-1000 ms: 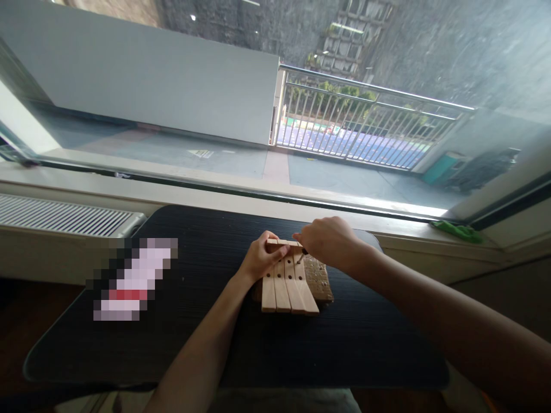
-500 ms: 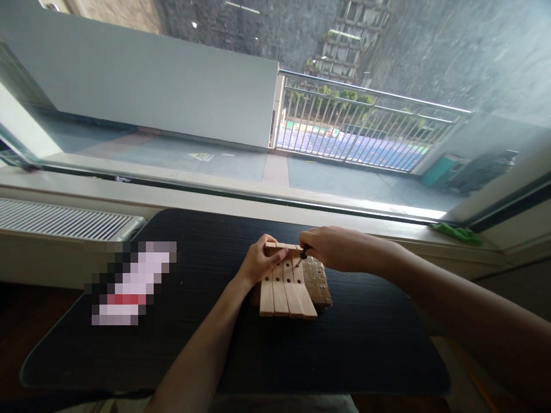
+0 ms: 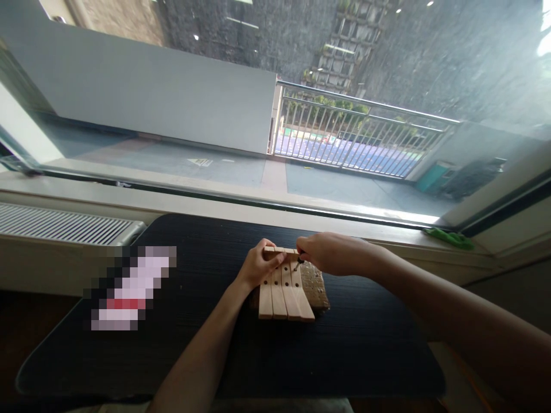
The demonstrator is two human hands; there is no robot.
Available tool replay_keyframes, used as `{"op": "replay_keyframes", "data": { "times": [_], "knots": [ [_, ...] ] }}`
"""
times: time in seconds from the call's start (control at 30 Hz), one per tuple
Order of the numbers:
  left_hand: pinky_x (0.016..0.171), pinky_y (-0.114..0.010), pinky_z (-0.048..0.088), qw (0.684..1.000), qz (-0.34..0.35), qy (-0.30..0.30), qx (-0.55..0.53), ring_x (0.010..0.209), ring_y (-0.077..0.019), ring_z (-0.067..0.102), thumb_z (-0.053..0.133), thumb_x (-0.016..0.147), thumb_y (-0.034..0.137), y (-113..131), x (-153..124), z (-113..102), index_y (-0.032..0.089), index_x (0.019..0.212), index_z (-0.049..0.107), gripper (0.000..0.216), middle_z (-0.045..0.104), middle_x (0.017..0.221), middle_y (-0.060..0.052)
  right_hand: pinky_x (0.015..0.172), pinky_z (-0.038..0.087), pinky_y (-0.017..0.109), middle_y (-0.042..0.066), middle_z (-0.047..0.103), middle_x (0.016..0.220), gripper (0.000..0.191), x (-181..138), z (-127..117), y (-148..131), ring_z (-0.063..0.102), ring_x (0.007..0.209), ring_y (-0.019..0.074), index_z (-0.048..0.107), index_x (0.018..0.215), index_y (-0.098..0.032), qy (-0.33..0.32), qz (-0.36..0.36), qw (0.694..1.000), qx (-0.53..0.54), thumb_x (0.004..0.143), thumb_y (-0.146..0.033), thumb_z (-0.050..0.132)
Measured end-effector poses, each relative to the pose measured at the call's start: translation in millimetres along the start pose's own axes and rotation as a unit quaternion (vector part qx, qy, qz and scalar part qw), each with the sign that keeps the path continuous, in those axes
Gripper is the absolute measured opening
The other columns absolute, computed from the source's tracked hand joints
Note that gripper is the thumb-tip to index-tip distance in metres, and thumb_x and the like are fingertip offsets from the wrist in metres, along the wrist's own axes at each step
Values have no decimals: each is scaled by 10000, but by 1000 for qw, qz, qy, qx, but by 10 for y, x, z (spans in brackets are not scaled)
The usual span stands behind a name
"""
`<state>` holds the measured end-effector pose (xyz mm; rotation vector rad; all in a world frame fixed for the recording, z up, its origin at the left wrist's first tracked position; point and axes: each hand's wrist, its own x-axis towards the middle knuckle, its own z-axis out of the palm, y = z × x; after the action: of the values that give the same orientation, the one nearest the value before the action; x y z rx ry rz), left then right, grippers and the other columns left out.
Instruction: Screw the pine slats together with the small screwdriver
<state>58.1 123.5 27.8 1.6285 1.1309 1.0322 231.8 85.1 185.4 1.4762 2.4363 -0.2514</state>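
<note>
Several pale wooden slats (image 3: 279, 303) lie side by side under a raised wooden strip at their far end, with rows of dark holes across them. My left hand (image 3: 253, 267) grips their far left side, thumb over the top. In my closed right hand (image 3: 321, 252) is a screwdriver (image 3: 300, 261) with a dark handle, tilted, its tip at a hole in the rightmost slat. Whether a screw sits in that hole is too small to tell. Beneath the slats rests a brown, rough-surfaced block (image 3: 316, 289), its right part showing.
The work lies on a black table (image 3: 344, 350) with rounded corners. A blurred-out pinkish item (image 3: 133, 281) is on its left side. Behind runs a windowsill (image 3: 206, 207) with a green cloth (image 3: 450, 237) at the right. At the left stands a white radiator (image 3: 64, 223).
The view has shifted slightly, so everything sits a little lower. My right hand keeps the screwdriver at the same slat, its grip turned a little. My left hand stays on the slats.
</note>
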Motion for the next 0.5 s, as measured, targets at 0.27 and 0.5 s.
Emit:
{"op": "replay_keyframes", "data": {
  "times": [0.27,0.5],
  "knots": [
    [583,-238,433,1000,-6,1,1,649,-147,563,688,709,504,-14,1,9,182,836,564,367,602,691,16,551,351,347,96,707,815,242,36,-1,-7,596,645,220,641,969,-248,0,13,1000,-23,967,-271,400],
    [586,-241,430,1000,-3,-1,3,646,-148,556,685,719,505,-28,4,8,185,833,564,361,608,682,15,544,350,350,101,712,797,234,36,-13,-21,613,642,232,653,947,-259,6,17,1000,-20,966,-288,422]
  ]
}}
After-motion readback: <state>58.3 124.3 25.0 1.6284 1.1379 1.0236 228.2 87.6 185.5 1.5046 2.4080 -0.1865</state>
